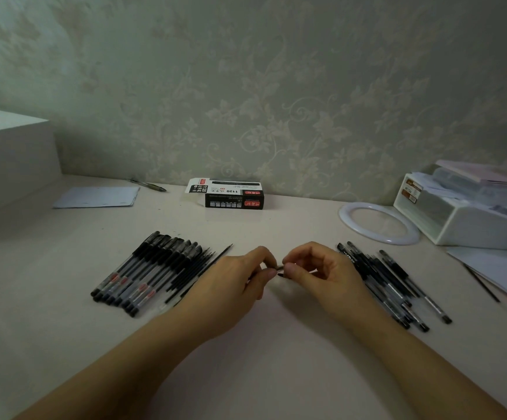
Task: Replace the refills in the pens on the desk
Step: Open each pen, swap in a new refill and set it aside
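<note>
Both hands meet at the middle of the pale desk (261, 344). My left hand (234, 280) and my right hand (315, 271) each pinch one end of a small dark pen part (280, 269) between thumb and fingertips; most of it is hidden by the fingers. On the left lies a row of several capped black pens (143, 274), and several thin black refills (197, 268) lie beside them. A heap of several more black pens (391, 286) lies to the right of my right hand.
A black pen box (231, 197) stands open near the wall. A white ring (379, 222) and a white organiser (473, 213) with papers sit at the right. A paper sheet (97, 197), a loose pen (149, 184) and a white box (9, 159) are at the left.
</note>
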Demonstrator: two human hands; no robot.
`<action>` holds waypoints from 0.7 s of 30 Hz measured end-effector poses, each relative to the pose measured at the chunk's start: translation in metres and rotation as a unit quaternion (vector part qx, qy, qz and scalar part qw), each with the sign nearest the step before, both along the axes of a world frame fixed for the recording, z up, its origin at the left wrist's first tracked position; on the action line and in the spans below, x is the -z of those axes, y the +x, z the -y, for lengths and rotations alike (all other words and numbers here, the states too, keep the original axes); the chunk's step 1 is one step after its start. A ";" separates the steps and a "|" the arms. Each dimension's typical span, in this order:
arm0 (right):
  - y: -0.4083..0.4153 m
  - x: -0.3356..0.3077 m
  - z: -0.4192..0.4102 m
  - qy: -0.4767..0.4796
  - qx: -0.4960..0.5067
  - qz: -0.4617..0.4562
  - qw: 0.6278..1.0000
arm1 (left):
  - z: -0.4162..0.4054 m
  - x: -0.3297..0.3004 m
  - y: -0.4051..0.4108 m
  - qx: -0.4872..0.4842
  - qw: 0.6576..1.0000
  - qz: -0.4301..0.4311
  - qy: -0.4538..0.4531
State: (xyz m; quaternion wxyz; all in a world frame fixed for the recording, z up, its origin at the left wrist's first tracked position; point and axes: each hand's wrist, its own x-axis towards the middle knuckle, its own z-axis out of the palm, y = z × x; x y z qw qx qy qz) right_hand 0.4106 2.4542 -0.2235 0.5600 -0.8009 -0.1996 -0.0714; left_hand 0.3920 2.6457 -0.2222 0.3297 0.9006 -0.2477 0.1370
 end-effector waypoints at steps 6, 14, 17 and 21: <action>0.003 -0.003 0.004 0.055 0.096 0.002 0.994 | -0.001 -0.001 -0.001 -0.016 1.000 0.014 0.016; 0.006 -0.003 0.010 0.110 0.163 -0.009 0.980 | -0.003 -0.001 0.001 -0.048 0.998 0.025 0.025; 0.005 -0.003 0.010 0.037 0.160 0.025 0.986 | -0.004 -0.001 0.001 -0.064 0.997 0.024 0.023; -0.002 0.002 0.002 -0.193 0.080 0.110 0.972 | -0.004 0.000 0.003 -0.075 0.997 0.016 0.020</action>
